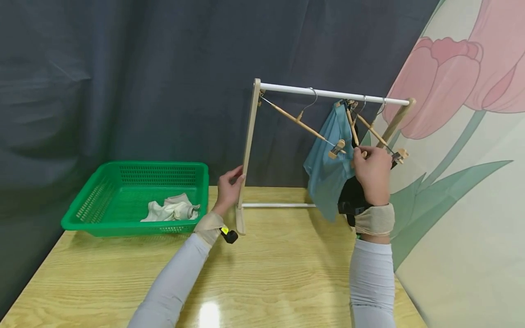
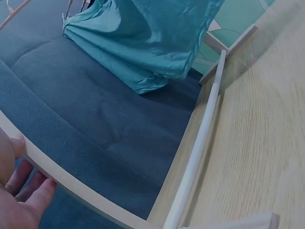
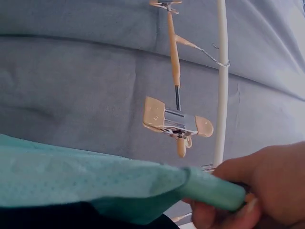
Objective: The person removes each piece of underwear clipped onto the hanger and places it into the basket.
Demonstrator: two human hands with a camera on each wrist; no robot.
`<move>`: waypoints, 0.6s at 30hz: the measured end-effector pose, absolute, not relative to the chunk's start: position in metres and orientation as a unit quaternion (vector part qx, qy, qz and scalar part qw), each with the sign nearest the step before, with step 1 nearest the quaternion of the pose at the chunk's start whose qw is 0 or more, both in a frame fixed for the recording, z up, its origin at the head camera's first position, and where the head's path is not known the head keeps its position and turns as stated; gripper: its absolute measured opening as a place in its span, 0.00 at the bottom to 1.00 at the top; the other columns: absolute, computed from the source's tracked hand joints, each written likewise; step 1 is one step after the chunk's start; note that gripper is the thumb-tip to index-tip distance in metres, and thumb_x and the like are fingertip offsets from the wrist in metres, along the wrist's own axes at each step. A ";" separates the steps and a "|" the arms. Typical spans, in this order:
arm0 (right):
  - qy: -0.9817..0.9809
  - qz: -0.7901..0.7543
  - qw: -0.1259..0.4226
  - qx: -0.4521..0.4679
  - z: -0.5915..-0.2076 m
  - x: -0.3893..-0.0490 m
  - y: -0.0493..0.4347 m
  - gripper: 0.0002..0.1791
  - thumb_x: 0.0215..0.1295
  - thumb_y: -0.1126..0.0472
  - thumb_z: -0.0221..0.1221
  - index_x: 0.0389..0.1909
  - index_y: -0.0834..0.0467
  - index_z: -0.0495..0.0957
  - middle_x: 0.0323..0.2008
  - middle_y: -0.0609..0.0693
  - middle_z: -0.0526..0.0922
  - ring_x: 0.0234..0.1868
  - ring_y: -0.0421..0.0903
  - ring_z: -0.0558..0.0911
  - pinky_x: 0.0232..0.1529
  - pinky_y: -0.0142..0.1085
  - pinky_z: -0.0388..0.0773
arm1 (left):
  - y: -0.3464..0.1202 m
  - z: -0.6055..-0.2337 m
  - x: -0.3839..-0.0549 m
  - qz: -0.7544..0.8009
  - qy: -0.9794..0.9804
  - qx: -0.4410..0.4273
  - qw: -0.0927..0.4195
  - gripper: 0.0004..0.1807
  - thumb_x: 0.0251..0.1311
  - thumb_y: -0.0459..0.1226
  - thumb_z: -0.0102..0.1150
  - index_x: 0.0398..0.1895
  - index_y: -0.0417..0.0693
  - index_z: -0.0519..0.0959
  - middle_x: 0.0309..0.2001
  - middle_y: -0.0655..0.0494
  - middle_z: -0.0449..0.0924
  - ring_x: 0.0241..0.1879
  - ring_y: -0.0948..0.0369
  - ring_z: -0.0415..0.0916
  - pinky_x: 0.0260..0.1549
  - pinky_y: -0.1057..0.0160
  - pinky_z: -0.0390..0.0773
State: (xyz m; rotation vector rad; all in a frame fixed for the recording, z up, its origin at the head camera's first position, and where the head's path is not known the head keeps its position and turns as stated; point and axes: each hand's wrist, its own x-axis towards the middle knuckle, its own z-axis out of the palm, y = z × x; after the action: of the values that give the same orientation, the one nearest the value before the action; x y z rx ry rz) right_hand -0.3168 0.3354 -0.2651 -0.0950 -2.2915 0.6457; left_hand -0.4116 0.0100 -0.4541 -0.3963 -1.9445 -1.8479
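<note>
A small clothes rack has a pale wooden side post (image 1: 249, 136), which my left hand (image 1: 229, 187) holds between thumb and fingers, low down. At the rack's right side, my right hand (image 1: 374, 171) pinches a clip at the end of a wooden clip hanger (image 1: 352, 123). The clip is mostly hidden by my fingers; a bit of its wood shows beside the blue-green garment (image 3: 209, 188) in the right wrist view. That light garment (image 1: 330, 159) hangs down from the hanger. Behind it hangs something black (image 1: 348, 187), partly covered by my wrist.
Left of it on the rail (image 1: 283, 89) hangs a bare clip hanger (image 1: 298, 120); another hanger (image 1: 371, 130) is at the right. A green basket (image 1: 98, 225) with white cloth (image 1: 174, 210) stands at left on the wooden table (image 1: 287, 273). A tulip-printed wall (image 1: 471, 218) borders the right.
</note>
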 end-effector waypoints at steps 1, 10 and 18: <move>-0.889 0.250 0.382 -0.037 -0.265 -0.317 0.335 0.18 0.75 0.59 0.53 0.45 0.65 0.89 0.18 0.58 0.83 0.08 0.34 0.64 0.18 0.35 0.62 | 0.010 -0.454 -0.412 -0.666 -0.701 -0.142 0.212 0.19 0.69 0.29 0.61 0.61 0.36 0.80 0.53 0.37 0.84 0.53 0.45 0.80 0.53 0.50 0.80; -0.868 0.257 0.423 -0.041 -0.267 -0.319 0.336 0.16 0.72 0.63 0.54 0.40 0.66 0.89 0.21 0.61 0.83 0.09 0.30 0.64 0.13 0.27 0.58 | 0.010 -0.455 -0.415 -0.671 -0.700 -0.134 0.204 0.18 0.68 0.29 0.62 0.60 0.34 0.81 0.54 0.37 0.84 0.54 0.44 0.81 0.56 0.49 0.79; -0.849 0.262 0.458 -0.010 -0.263 -0.320 0.337 0.17 0.70 0.66 0.55 0.27 0.65 0.89 0.13 0.53 0.77 0.09 0.29 0.63 0.16 0.29 0.57 | 0.008 -0.455 -0.416 -0.665 -0.705 -0.142 0.202 0.19 0.69 0.29 0.61 0.61 0.34 0.80 0.55 0.37 0.83 0.55 0.45 0.80 0.58 0.48 0.78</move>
State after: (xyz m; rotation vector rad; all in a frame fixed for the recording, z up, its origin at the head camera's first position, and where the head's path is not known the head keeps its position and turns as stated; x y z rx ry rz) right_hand -0.3202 0.3367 -0.2630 -0.0255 -2.0923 0.6464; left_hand -0.4160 0.0079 -0.4550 -0.3970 -1.9672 -1.8569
